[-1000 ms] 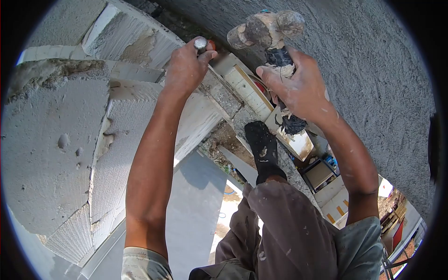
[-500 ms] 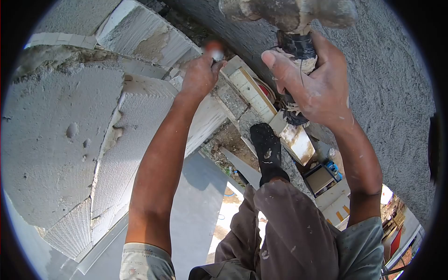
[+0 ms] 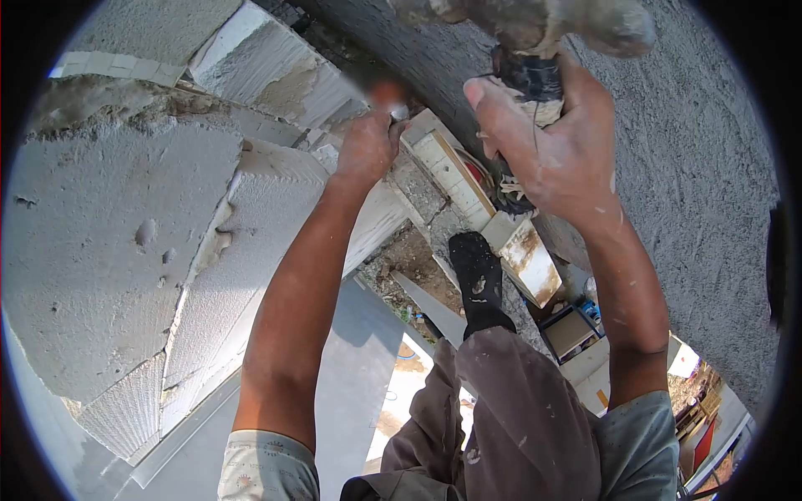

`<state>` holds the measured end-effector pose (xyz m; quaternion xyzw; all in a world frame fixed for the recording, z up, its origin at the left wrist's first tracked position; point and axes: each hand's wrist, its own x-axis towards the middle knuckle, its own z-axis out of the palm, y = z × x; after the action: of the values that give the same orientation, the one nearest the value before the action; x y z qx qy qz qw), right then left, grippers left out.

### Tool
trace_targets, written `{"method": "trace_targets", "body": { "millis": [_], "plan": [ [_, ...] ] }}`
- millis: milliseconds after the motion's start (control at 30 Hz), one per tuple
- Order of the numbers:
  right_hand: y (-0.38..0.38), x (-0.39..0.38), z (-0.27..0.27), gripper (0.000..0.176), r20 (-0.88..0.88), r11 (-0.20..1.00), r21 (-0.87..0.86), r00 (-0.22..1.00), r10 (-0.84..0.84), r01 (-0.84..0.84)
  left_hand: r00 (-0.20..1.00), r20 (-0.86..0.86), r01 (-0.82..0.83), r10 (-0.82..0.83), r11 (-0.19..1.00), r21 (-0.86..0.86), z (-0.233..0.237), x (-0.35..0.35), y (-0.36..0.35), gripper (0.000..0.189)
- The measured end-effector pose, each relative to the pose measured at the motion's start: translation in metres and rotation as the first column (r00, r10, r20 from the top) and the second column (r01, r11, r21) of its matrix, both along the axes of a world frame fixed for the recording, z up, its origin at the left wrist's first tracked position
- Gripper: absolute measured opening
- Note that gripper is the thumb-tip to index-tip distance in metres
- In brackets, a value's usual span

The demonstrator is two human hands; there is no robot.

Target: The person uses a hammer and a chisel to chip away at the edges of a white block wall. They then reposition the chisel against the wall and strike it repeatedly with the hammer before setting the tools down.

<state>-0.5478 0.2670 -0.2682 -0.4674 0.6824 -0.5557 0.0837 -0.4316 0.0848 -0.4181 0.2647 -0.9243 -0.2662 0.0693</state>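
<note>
My right hand [image 3: 568, 150] is wrapped around the taped handle of a hammer [image 3: 535, 79], raised close to the camera at the upper right. Its worn, dusty double-faced head is partly cut off by the top of the view. Farther left, my left hand [image 3: 368, 150] is closed beside a pale block [image 3: 292, 88]. Something with a blurred orange patch and a whitish end [image 3: 388, 98] shows at the top of that fist; its kind cannot be made out. Plaster dust marks both hands.
A rough grey wall [image 3: 693, 184] runs down the right. Large white blocks [image 3: 109, 234] fill the left. Below, my socked foot [image 3: 478, 267] stands on a narrow ledge, near a saw-like blade [image 3: 430, 305] and a box-shaped container [image 3: 572, 332]. A grey sheet surface [image 3: 351, 359] lies lower down.
The view has shifted slightly. My left hand appears a little lower and to the right. My right hand and the hammer have tilted slightly, with less of the lower handle showing.
</note>
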Motion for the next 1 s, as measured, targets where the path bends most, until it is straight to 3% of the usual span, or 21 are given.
{"method": "trace_targets", "body": {
  "millis": [100,133,200,233,300,400,500,600,633,667,700,800,900,1000],
  "plan": [
    [-0.010,0.010,0.008,0.021,0.201,0.924,-0.382,0.978,0.056,0.025,0.999,0.019,-0.032,0.032,0.999,0.039,0.003,-0.002,0.001,0.023],
    [-0.010,0.017,-0.018,0.022,0.276,0.958,-0.281,0.961,0.019,0.062,0.999,0.002,-0.032,0.032,0.998,0.059,0.002,0.001,0.001,0.024],
    [-0.017,0.009,-0.068,0.031,0.218,0.980,0.183,0.975,0.033,-0.074,0.998,-0.049,-0.023,0.027,0.997,0.076,0.000,-0.001,-0.003,0.025],
    [-0.020,0.000,-0.071,0.040,0.130,0.820,0.545,0.984,0.122,-0.174,0.999,-0.021,-0.037,0.038,0.998,0.040,0.003,-0.002,0.000,0.025],
    [-0.017,-0.005,-0.068,0.039,0.054,0.886,0.448,0.992,0.111,-0.124,0.997,0.023,-0.067,0.067,0.997,-0.032,0.007,-0.005,0.001,0.026],
    [-0.011,-0.008,-0.016,0.037,-0.048,0.964,0.247,0.992,0.116,-0.100,0.991,0.097,-0.097,0.096,0.995,0.006,0.012,-0.012,-0.003,0.026],
    [-0.014,-0.008,0.007,0.026,-0.174,0.995,-0.088,0.983,-0.063,0.048,0.989,0.070,-0.137,0.134,0.989,0.050,0.016,-0.018,-0.005,0.025],
    [-0.031,0.002,-0.023,0.025,-0.023,0.977,-0.173,0.991,-0.131,0.125,0.994,-0.009,-0.104,0.105,0.992,0.072,0.009,-0.016,-0.008,0.026],
    [-0.036,0.000,-0.037,0.024,0.024,0.965,-0.213,0.988,-0.154,0.156,0.990,0.064,-0.127,0.125,0.991,0.034,0.011,-0.018,-0.008,0.025],
    [-0.040,-0.007,-0.076,0.031,-0.175,0.993,-0.003,0.977,-0.118,0.119,0.981,0.133,-0.142,0.143,0.990,-0.014,0.014,-0.021,-0.009,0.025],
    [-0.038,-0.014,-0.059,0.036,0.137,0.844,0.516,0.987,0.087,-0.146,0.965,0.207,-0.153,0.163,0.986,-0.060,0.013,-0.022,-0.008,0.024],
    [-0.030,-0.018,-0.063,0.038,0.115,0.864,0.498,0.993,0.022,-0.077,0.992,0.011,-0.125,0.125,0.991,0.041,0.007,-0.018,-0.006,0.022],
    [-0.011,-0.018,-0.059,0.038,0.191,0.879,0.472,0.981,-0.030,-0.065,0.989,-0.045,-0.142,0.143,0.990,0.022,0.001,-0.015,-0.007,0.017],
    [-0.001,-0.020,-0.067,0.037,0.154,0.899,0.438,0.984,-0.084,0.008,0.990,-0.051,-0.131,0.132,0.991,0.023,0.002,-0.008,-0.007,0.016]
  ]
}}
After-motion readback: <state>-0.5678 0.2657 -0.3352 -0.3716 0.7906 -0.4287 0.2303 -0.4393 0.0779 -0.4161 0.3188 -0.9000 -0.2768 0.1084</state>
